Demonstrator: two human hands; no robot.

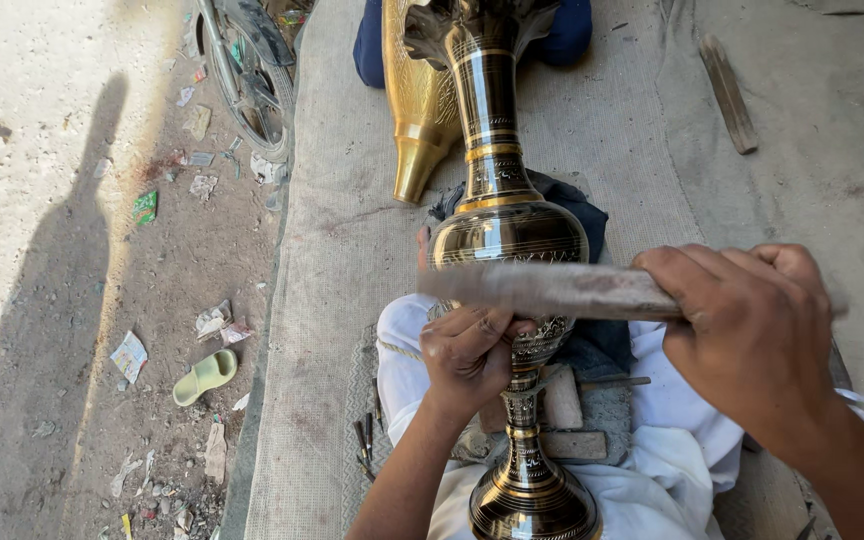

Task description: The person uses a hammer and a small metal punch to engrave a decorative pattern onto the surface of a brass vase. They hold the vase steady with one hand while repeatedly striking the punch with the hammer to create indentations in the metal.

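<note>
Brass vase [512, 250] across the lap: left hand [467, 355] pinches a small tool against its engraved belly; right hand [752, 335], at three o'clock, grips a raised wooden mallet [552, 290]. Chasing step, seemingly; next, a measured strike.

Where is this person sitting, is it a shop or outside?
Probably an outdoor street-side metal workshop: the person sits on a woven mat beside littered dirt ground, working a brass vase, with small tools nearby.
</note>
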